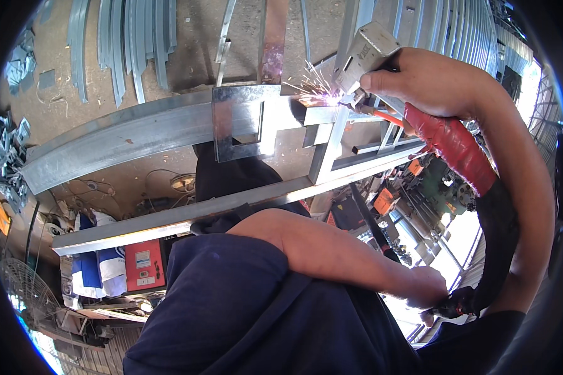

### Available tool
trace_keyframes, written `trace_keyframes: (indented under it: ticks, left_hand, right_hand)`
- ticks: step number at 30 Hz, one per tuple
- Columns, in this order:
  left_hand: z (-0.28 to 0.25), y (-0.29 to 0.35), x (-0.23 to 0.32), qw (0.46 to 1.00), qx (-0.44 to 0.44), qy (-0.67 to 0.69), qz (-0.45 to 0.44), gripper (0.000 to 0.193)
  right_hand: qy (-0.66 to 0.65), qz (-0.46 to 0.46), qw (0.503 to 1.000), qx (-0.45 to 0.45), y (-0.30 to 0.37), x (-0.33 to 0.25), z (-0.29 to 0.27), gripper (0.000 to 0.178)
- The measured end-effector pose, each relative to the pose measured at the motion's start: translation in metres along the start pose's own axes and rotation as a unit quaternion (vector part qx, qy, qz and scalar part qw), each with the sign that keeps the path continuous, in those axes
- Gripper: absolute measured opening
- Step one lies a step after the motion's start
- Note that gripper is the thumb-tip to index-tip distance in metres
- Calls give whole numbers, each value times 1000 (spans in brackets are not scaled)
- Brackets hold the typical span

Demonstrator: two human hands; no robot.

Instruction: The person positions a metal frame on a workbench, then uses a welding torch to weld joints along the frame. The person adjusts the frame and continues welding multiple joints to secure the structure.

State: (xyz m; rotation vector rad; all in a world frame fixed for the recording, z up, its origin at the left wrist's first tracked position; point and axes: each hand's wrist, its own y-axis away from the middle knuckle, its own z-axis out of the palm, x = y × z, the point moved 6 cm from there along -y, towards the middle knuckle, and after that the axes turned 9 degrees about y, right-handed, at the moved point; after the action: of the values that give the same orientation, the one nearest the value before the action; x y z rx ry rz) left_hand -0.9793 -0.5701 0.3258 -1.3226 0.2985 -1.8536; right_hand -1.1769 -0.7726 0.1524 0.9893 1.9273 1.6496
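Observation:
My right hand (428,81) is closed around a grey slotted metal piece (372,47), thumb pressed on its side. Just below that hand passes a torch (450,147) wrapped in red tape, its orange neck pointing left. Lower right, my left hand (425,287) is closed on the torch's black rear end. Bright light and sparks (322,94) come from the torch tip, at a joint between steel tubes. Left of the sparks, a metal plate with a rectangular opening (225,125) stands against a long square steel tube (137,128). Glare hides the joint itself.
Nearer me lies another long steel tube (231,209). Metal strips (137,44) lie on the floor at far left, with a heap of offcuts (9,156) at the left edge. Below are a red machine (145,265) and a fan (28,284). Cables trail over the floor.

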Motion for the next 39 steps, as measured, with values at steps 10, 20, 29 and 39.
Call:
trace_keyframes:
  ticks: [10,20,29,39]
  left_hand:
    - [2,-6,-3,999,-12,40,-5,45]
    - [5,-3,0,1000,1,-13,7,45]
    - [20,-6,-17,999,-10,-23,-20,49]
    - [65,14,-81,992,-42,-85,-83,36]
  right_hand:
    - [19,-7,1000,2,7,-5,-3,68]
    - [-49,18,999,5,19,-8,0,50]
    - [-56,5,998,19,31,8,9,61]
    - [-221,-13,931,290,151,29,21,68]
